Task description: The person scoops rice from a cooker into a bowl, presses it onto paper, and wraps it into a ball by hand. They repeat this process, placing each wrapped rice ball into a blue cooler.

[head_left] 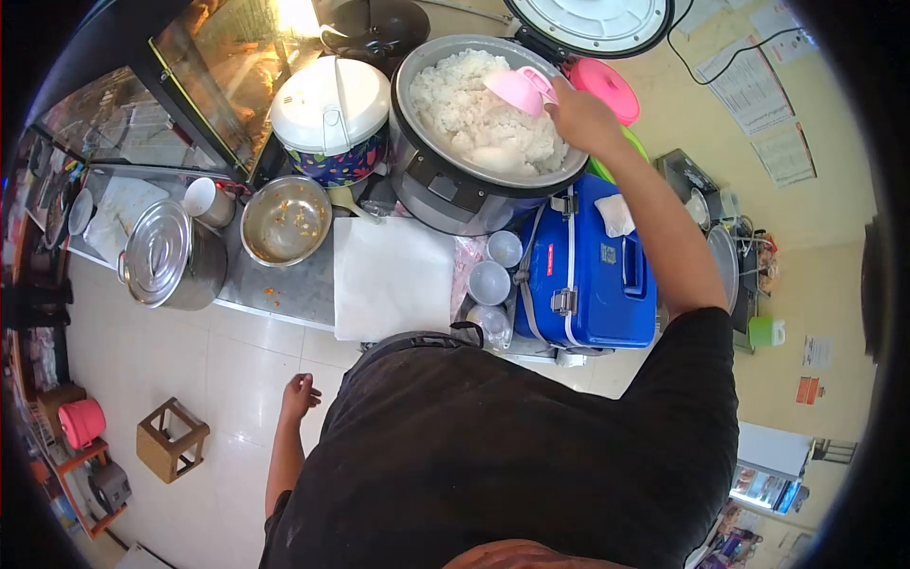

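My right hand is closed round the handle of a pink plastic scoop. The scoop is over the cooked white rice heaped in a large rice cooker, and its rim is close to the rice. The cooker's lid stands raised behind it. Down beside my body, away from the counter, hangs my left hand, with nothing visible in it and its fingers loosely bent and apart. A sheet of white paper lies in front of the cooker.
A blue cooler box stands right of the cooker, with small bowls beside it. Leftward are a smaller white-lidded cooker, a metal bowl with food scraps and a lidded steel pot. A brown stool sits on the floor.
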Tool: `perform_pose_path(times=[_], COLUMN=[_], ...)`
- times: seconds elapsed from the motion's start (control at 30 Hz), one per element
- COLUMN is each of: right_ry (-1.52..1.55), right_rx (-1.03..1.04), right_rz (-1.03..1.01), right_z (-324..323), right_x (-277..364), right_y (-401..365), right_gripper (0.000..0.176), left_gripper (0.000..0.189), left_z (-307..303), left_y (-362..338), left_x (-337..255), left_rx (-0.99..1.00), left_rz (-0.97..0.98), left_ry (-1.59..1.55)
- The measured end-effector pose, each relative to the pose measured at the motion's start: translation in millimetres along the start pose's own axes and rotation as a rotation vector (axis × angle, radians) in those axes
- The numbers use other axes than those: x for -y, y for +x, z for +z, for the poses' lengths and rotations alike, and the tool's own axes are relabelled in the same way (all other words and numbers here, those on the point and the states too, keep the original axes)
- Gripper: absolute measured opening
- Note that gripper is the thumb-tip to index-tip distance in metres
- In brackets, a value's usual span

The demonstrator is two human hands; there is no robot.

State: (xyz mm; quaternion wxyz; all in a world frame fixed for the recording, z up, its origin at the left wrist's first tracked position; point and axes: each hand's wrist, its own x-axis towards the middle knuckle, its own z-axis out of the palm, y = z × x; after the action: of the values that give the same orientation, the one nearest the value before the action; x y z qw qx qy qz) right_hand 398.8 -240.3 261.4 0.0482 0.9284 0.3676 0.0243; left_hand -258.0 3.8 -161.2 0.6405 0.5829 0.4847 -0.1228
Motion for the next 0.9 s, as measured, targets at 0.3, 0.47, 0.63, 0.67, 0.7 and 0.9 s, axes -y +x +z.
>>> perform_pose_path(times=[0.3, 0.47, 0.63, 0.67, 0.7, 0.9], right_ry=[-0.208, -0.325, -0.215, -0.207, -0.143, 0.019], right_rx=[0.230, 0.459, 0.620, 0.638, 0.761, 0.582], right_rz=[-0.194, -0.407, -0.590, -0.649, -0.547, -0.320], right_z=[22.4, 9.6, 20.5, 22.3, 18.2, -14.0], right_x=[36.2, 29.3, -6.1, -12.6, -13.9, -25.1], right_y=[-11.4, 8.7, 44.5, 52.9, 59.2, 55.3], right_gripper=[0.027, 0.029, 0.034, 0.033, 0.033, 0.033], left_gripper=[0.041, 0.048, 0.052, 0.051, 0.051, 0.048], left_z=[15.9, 29.6, 45.7, 50.4, 51.7, 45.1], left_y=[-1.3, -16.7, 2.2, 5.3, 1.2, 11.9], left_x=[-12.9, -19.6, 55.4, 65.1, 61.3, 72.3], left_rx=[-0.042, 0.055, 0.172, 0.190, 0.197, 0.289], left_rz=[0.146, 0.115, 0.061, 0.038, -0.001, 0.035], left_ry=[0.259, 0.378, 0.199, 0.153, 0.117, 0.021])
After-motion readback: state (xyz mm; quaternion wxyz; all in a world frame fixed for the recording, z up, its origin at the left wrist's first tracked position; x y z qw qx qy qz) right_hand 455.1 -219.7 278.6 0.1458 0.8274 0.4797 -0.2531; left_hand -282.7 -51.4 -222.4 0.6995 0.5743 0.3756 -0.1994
